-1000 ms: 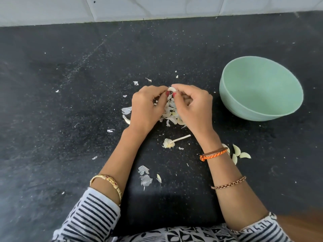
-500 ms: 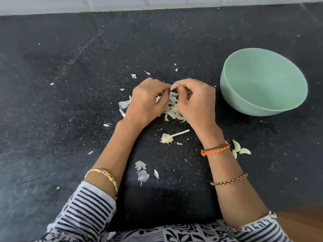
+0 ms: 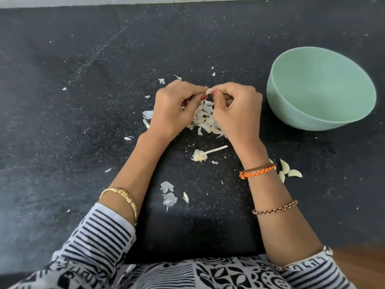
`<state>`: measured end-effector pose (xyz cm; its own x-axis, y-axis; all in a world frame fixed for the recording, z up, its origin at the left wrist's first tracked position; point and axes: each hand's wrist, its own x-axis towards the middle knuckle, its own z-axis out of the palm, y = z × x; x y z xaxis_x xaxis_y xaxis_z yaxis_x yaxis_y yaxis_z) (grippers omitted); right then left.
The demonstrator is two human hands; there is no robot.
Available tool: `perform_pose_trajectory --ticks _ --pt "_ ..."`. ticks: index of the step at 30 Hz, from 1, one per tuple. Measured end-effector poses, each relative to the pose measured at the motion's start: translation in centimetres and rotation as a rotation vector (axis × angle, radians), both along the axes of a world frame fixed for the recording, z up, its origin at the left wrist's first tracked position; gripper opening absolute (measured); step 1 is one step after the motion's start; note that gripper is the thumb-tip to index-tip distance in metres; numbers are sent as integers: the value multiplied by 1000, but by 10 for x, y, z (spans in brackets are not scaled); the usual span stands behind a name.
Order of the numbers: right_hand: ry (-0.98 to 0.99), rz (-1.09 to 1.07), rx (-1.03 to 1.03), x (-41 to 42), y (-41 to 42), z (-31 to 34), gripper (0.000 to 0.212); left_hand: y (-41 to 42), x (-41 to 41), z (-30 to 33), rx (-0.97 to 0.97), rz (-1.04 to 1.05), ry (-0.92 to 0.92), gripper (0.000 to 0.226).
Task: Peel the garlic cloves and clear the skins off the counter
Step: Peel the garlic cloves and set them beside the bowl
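My left hand (image 3: 174, 109) and my right hand (image 3: 236, 112) meet fingertip to fingertip over the black counter (image 3: 83, 122), both pinching one small white garlic clove (image 3: 209, 91). Beneath the hands lies a heap of garlic cloves and papery skins (image 3: 205, 119), partly hidden by my fingers. Several peeled cloves (image 3: 288, 171) lie to the right of my right wrist. A bare garlic stem with its root base (image 3: 201, 156) rests between my forearms. Loose skin flakes (image 3: 168, 193) lie nearer to me.
A pale green bowl (image 3: 291, 115) stands on the counter to the right of my hands, with nothing visible inside. Small skin bits (image 3: 161, 80) are scattered beyond and left of the heap. A white tiled wall edge (image 3: 62, 2) runs along the back.
Both hands stay together on the clove, with only small shifts of the fingers. The view has tilted down a little, so less of the back wall shows.
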<state>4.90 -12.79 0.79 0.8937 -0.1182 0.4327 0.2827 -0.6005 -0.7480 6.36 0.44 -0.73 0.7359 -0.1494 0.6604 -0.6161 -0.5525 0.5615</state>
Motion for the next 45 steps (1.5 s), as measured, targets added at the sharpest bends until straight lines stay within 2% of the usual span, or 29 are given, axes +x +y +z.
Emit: perform_pose_trajectory --ticks 9,19,26,30,36,41,43,45 --pt "48 27 -70 -1 0 -1 15 2 -2 0 -12 -7 130 17" --pt "-34 22 -91 -1 -2 -1 18 -2 -4 -2 -31 1 116 16" --pt "-47 73 -22 -1 -3 -2 23 -8 -9 1 -262 19 229 15" --pt "-53 95 -24 -2 0 -3 22 -8 -8 3 -266 17 234 15" --pt "-49 84 137 -2 1 3 17 -8 -7 7 -440 -46 298 14" --pt "111 115 275 -4 -1 11 22 -4 -4 8 -610 34 352 11" --pt "182 112 315 -4 -3 12 21 -2 -4 8 -628 47 353 8" --pt "213 100 330 -2 -4 11 18 -6 -6 8 -591 -25 347 4"
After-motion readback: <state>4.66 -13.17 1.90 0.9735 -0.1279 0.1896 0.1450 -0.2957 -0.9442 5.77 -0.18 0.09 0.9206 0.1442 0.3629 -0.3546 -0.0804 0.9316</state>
